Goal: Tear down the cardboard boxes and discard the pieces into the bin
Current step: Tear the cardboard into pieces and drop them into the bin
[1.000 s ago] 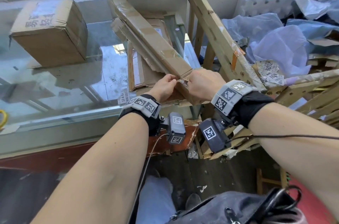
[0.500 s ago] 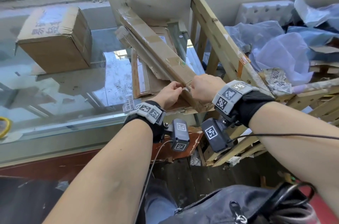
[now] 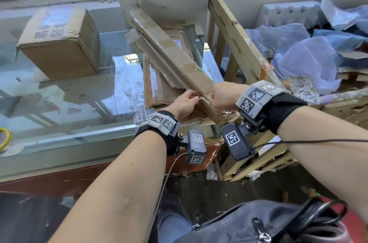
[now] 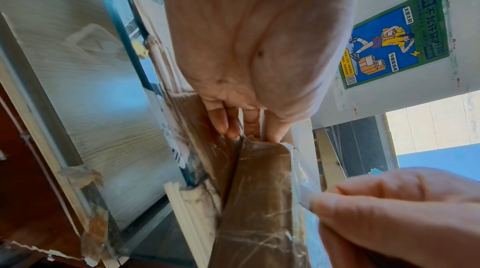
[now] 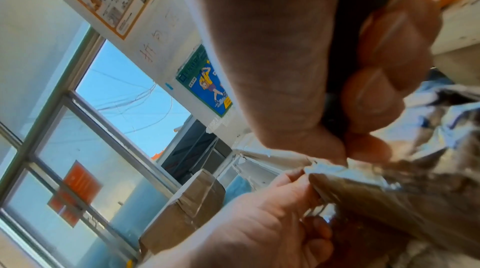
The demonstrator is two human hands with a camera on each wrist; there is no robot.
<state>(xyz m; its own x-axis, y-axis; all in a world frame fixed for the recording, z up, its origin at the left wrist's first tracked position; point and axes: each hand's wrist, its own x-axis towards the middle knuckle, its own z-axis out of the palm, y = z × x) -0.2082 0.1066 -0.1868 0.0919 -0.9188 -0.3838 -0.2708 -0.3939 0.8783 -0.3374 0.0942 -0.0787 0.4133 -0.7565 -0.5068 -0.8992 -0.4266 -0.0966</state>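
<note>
White label (image 3: 139,116) at the glass edge reading perhaps "58-4-64", crumpled printed paper (image 3: 303,88) marked "3012"

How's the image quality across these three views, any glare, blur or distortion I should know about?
Head view: wide-angle bending at the edges, sky glare on the glass counter, upper right corner smeared. Left wrist view: the left hand looms large against bright sky, the taped long box is shaded and soft. Right wrist view: the right hand is backlit and blurred, the window sharper.
</note>
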